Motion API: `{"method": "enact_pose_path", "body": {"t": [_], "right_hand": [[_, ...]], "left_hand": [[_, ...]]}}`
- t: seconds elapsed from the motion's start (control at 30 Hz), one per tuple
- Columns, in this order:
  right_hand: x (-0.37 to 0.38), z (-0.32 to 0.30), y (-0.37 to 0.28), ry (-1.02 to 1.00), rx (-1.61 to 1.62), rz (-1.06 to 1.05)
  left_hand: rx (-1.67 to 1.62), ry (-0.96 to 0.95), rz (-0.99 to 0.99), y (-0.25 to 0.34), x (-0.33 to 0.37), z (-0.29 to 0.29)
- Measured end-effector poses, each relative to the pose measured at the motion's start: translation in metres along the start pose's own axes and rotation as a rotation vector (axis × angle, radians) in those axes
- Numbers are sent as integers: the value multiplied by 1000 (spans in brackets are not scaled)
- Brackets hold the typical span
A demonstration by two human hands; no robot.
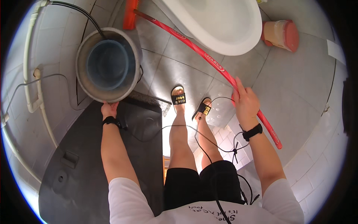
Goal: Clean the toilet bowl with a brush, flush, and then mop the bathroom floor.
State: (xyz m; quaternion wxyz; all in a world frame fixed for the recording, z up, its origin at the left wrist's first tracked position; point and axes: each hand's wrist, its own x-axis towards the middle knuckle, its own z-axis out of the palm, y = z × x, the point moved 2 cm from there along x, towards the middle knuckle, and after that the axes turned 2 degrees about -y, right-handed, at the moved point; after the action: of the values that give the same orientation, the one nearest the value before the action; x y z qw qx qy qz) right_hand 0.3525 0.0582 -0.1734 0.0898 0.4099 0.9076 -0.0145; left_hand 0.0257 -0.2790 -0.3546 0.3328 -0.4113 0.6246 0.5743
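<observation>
My right hand is wrapped round the red handle of a broom, which slants from upper left to lower right. The broom's orange-red head is at the top, partly cut off by the view's dark rim. My left hand grips the near rim of a large grey bucket. A smaller blue-grey basin sits inside that bucket. A black hose runs down into the bucket from the upper left. What the left fingers do under the rim is partly hidden.
A white toilet bowl stands ahead on the grey tiled floor. To its right is a beige bin with red ends. A dark grey panel lies under my left arm. White pipes climb the left wall. Loose black cables hang before me.
</observation>
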Motion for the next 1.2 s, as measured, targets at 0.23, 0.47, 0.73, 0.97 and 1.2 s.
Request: {"method": "enact_pose_path", "body": {"t": [0.23,0.47,0.73,0.97,1.2], "right_hand": [[58,47,-74,-315,463,83],[4,72,-39,-429,481,81],[-92,35,-32,-729,465,210],[-214,31,42,-753,444,317],[-253,-43,130,-570,174,148]], "left_hand": [[-75,23,50,11,14,-29],[121,23,196,-66,-65,87],[874,-437,247,-202,-130,221],[1167,-395,161,-288,-241,185],[434,-521,15,-329,-251,162]]}}
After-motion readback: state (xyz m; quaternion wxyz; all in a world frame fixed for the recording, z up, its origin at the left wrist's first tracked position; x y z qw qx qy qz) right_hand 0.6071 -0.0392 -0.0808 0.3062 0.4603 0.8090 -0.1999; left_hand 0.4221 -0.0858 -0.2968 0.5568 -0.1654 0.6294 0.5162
